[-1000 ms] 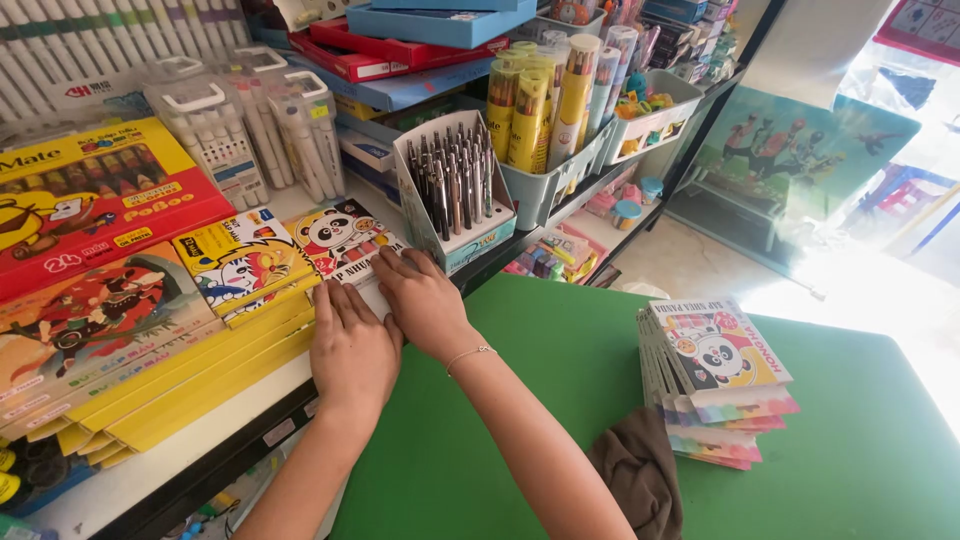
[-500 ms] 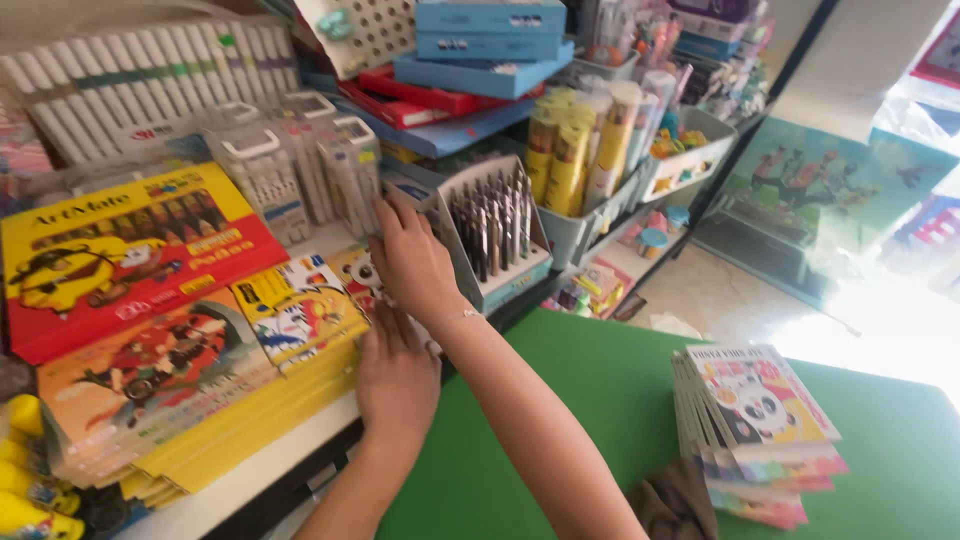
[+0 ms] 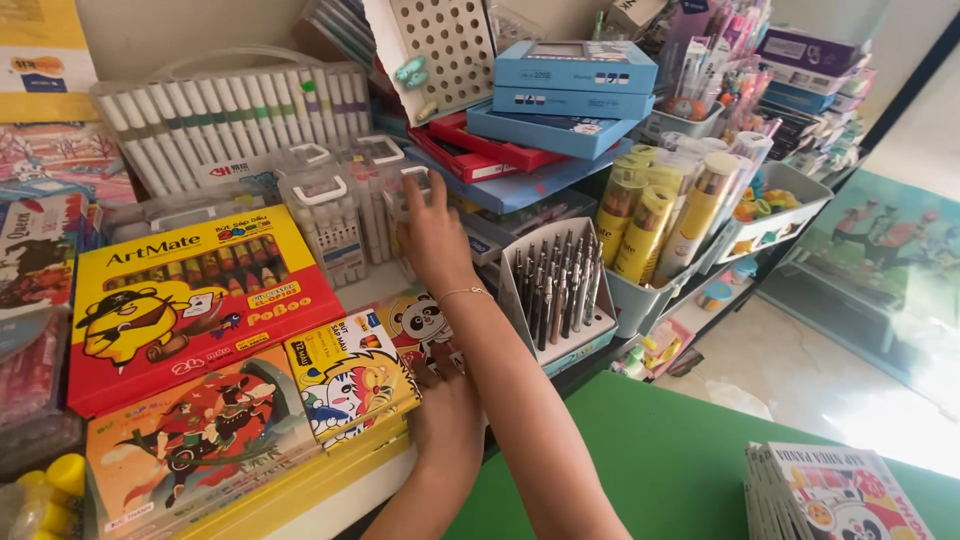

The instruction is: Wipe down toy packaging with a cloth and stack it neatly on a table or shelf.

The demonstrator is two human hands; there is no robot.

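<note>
Reaching farther back now, my right hand [image 3: 432, 232] touches the marker case [image 3: 400, 190]; my left hand [image 3: 447, 395] lies flat, released, on the panda box [image 3: 412, 322] before it.

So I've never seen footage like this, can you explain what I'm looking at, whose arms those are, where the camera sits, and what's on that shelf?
The camera is worn on a person's head and looks down, so both arms are that person's own, at a stationery shop shelf. The right hand reaches up to a clear plastic marker case; whether it grips it, I cannot tell. The left hand rests flat on a panda-printed box beside a yellow tiger-printed box. Nearby are a red and yellow crayon box, a pen display stand and blue flat boxes. A green table sits below, bearing a stack of panda boxes.
</note>
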